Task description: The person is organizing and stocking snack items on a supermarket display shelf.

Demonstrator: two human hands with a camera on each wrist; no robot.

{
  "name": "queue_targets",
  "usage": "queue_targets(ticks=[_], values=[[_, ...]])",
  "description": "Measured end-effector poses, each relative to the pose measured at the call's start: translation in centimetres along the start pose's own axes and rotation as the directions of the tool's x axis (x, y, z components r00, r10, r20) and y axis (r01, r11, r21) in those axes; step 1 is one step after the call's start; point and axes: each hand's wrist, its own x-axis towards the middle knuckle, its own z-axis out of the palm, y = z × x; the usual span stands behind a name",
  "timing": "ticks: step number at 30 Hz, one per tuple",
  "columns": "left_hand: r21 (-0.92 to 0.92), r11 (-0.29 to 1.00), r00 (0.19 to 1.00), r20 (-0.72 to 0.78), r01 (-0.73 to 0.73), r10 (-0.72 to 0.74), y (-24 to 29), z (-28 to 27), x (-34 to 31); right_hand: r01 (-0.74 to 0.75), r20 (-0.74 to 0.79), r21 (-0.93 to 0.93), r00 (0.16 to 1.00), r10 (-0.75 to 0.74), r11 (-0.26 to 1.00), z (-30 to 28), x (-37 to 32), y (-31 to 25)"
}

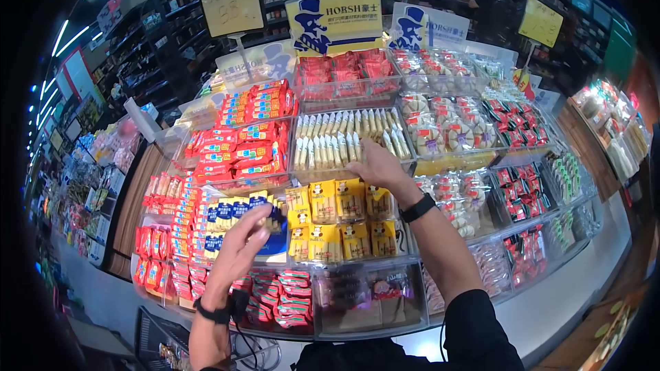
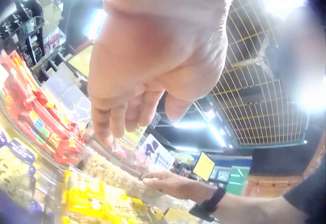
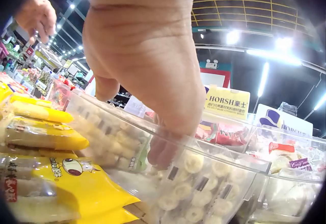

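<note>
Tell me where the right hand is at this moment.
In the head view the right hand is centre-right, reaching into the clear plastic bin of pale stick-shaped packets, just above the yellow snack packets.

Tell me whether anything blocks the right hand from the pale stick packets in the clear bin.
Nothing visible does. The right hand reaches over the clear bin's front wall, its fingers down among the pale stick packets.

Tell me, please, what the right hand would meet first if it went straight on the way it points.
Most likely the pale cream wrapped snack sticks in the clear plastic bin: the right hand reaches over its front rim, near or already touching them.
</note>
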Motion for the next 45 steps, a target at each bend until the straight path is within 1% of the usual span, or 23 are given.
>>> queue_targets(ticks=[1, 3, 5, 6, 10, 11, 12, 13, 14, 15, 18, 20, 22, 25, 26, 28, 29, 32, 33, 38, 40, 42, 45], values=[[-0.069, 0.992, 0.994, -0.003, 0.106, -0.106, 0.2, -0.3, -2.3, -0.021, -0.013, -0.009, 1.0, 0.02, 1.0, -0.1, -0.1, -0.3], [-0.383, 0.917, 0.991, -0.025, 0.114, -0.134, -0.5, 0.2, -7.1, -0.052, -0.027, -0.025, 0.998, 0.051, 0.998, 0.0, -0.4, -0.9], [-0.583, 0.795, 0.98, 0.02, 0.171, -0.197, -0.8, 1.3, -11.9, 0.141, -0.283, -0.018, 0.949, -0.141, 0.99, 1.5, -0.9, -0.1], [-0.681, 0.703, 0.972, 0.059, 0.206, -0.227, -0.4, 2.4, -14.0, 0.157, -0.319, 0.002, 0.936, -0.148, 0.988, 1.7, -0.8, -0.6], [-0.763, 0.538, 0.921, 0.192, 0.358, -0.339, -2.8, 8.0, -20.2, 0.249, -0.323, 0.259, 0.933, -0.159, 0.933, -0.8, -3.1, -7.8], [-0.717, 0.58, 0.909, 0.191, 0.387, -0.37, -3.8, 9.8, -21.2, 0.255, -0.311, 0.317, 0.938, -0.153, 0.914, -1.5, -4.1, -10.4], [-0.538, 0.731, 0.904, 0.184, 0.42, -0.385, -5.0, 11.5, -22.0, 0.264, -0.3, 0.41, 0.943, -0.144, 0.873, -1.8, -5.3, -12.8], [-0.388, 0.778, 0.869, 0.258, 0.494, -0.423, -4.7, 12.0, -22.5, 0.267, -0.254, 0.541, 0.956, -0.148, 0.797, -1.6, -6.3, -14.4], [-0.402, 0.753, 0.853, 0.288, 0.521, -0.436, -4.7, 12.7, -23.0, 0.253, -0.211, 0.641, 0.966, -0.151, 0.724, -1.4, -7.7, -16.2], [-0.312, 0.799, 0.847, 0.332, 0.514, -0.415, -5.0, 12.8, -23.3, 0.252, -0.16, 0.661, 0.967, -0.196, 0.706, -1.1, -9.0, -17.4], [-0.159, 0.898, 0.896, 0.254, 0.41, -0.364, -5.5, 13.3, -24.5, 0.181, -0.006, 0.708, 0.968, -0.25, 0.682, -0.3, -12.8, -20.9], [-0.191, 0.882, 0.89, 0.249, 0.431, -0.381, -6.0, 13.3, -25.4, 0.165, 0.08, 0.708, 0.947, -0.31, 0.687, 0.2, -14.9, -22.8], [-0.229, 0.87, 0.893, 0.231, 0.436, -0.387, -6.6, 12.5, -26.8, 0.322, 0.048, 0.615, 0.896, -0.442, 0.72, 0.7, -16.7, -24.7], [-0.362, 0.846, 0.92, 0.19, 0.391, -0.344, -7.9, 11.6, -29.6, 0.279, 0.123, 0.663, 0.875, -0.468, 0.695, 2.0, -19.7, -28.2], [-0.313, 0.865, 0.918, 0.192, 0.393, -0.348, -8.6, 11.2, -30.4, 0.311, 0.138, 0.656, 0.847, -0.514, 0.688, 2.8, -20.5, -29.1], [-0.213, 0.894, 0.913, 0.203, 0.394, -0.354, -9.1, 9.6, -31.7, 0.192, 0.207, 0.73, 0.852, -0.48, 0.655, 4.5, -22.7, -31.9], [-0.232, 0.92, 0.947, 0.141, 0.316, -0.29, -10.7, 9.6, -33.3, 0.194, 0.228, 0.738, 0.83, -0.509, 0.647, 5.3, -23.7, -33.7], [-0.192, 0.938, 0.957, 0.106, 0.288, -0.272, -10.8, 5.2, -37.7, 0.129, 0.409, 0.72, 0.715, -0.568, 0.681, 8.6, -25.6, -39.0], [-0.255, 0.898, 0.933, 0.146, 0.358, -0.33, -9.7, 2.7, -39.3, 0.151, 0.437, 0.702, 0.68, -0.589, 0.696, 10.2, -26.0, -41.0], [-0.262, 0.883, 0.883, -0.164, 0.391, -0.44, -13.6, 0.5, -50.4, 0.149, 0.467, 0.779, 0.509, -0.723, 0.609, 20.5, -27.0, -50.7], [-0.298, 0.764, 0.759, -0.162, 0.572, -0.631, -11.7, -2.1, -53.4, -0.012, 0.505, 0.827, 0.455, -0.734, 0.562, 25.9, -27.8, -53.6], [-0.42, 0.659, 0.657, -0.173, 0.624, -0.733, -10.3, -3.6, -56.2, 0.063, 0.602, 0.751, 0.345, -0.721, 0.657, 31.4, -27.9, -55.7], [-0.597, 0.559, 0.559, -0.212, 0.575, -0.802, -10.9, -2.5, -59.8, 0.16, 0.697, 0.638, 0.296, -0.653, 0.753, 38.4, -29.5, -57.8]])
